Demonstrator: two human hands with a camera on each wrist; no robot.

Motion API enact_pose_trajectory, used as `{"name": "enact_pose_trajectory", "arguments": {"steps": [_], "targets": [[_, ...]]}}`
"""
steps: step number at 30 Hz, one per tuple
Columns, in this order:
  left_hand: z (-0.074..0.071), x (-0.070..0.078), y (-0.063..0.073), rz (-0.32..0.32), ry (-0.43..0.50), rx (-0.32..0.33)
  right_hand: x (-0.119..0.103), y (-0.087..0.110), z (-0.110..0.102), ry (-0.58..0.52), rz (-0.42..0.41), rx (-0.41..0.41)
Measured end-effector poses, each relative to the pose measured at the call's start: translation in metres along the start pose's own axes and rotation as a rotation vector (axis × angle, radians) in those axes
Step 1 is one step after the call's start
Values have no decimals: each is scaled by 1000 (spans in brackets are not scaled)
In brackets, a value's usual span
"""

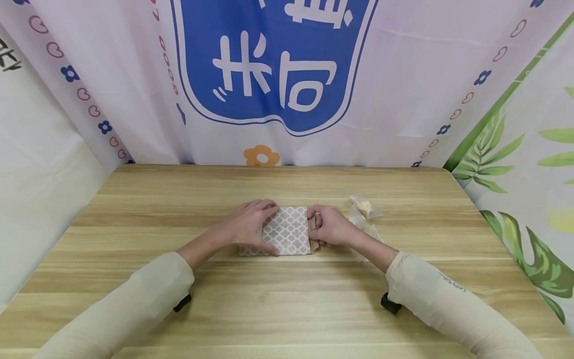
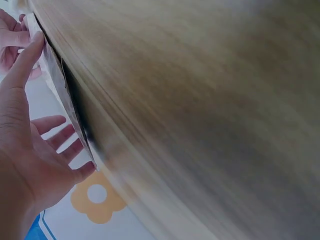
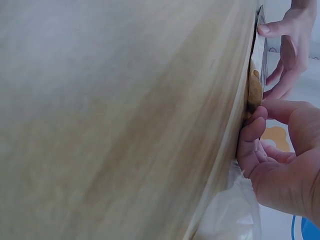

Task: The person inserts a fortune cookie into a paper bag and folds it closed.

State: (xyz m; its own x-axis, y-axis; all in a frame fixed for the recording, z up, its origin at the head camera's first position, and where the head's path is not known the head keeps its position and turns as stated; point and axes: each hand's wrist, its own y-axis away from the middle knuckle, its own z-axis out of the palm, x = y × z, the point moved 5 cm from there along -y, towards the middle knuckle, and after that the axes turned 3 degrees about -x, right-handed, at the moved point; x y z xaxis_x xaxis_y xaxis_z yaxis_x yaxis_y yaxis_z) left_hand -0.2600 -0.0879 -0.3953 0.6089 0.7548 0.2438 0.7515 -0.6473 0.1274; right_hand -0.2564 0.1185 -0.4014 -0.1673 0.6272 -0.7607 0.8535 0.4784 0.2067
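A flat box (image 1: pixel 289 232) with a white and beige lattice pattern lies on the table. Its right end shows a brown cardboard flap (image 1: pixel 315 244). My left hand (image 1: pixel 251 224) spans the box from above, thumb at the near edge and fingers at the far edge, and holds it. At the right end, my right hand (image 1: pixel 334 227) pinches the brown flap between thumb and fingers. In the right wrist view, those fingertips meet at the brown end (image 3: pixel 255 92) of the box. The inside of the box is hidden.
Crumpled translucent plastic bags (image 1: pixel 365 207) lie just right of the box, partly behind my right hand and wrist; one has something pale yellow in it. The wooden table (image 1: pixel 269 309) ends at a printed curtain (image 1: pixel 403 99) at the back.
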Motion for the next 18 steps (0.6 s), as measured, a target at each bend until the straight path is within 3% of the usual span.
{"name": "enact_pose_trajectory", "arguments": {"steps": [8,14,18], "targets": [[3,-4,-4,-20,35,-14,-1,0,0,1,9,4],[4,-2,-5,76,43,36,-1,0,-1,3,4,6],[6,-2,-3,108,59,39,0,0,-1,4,2,5]]}}
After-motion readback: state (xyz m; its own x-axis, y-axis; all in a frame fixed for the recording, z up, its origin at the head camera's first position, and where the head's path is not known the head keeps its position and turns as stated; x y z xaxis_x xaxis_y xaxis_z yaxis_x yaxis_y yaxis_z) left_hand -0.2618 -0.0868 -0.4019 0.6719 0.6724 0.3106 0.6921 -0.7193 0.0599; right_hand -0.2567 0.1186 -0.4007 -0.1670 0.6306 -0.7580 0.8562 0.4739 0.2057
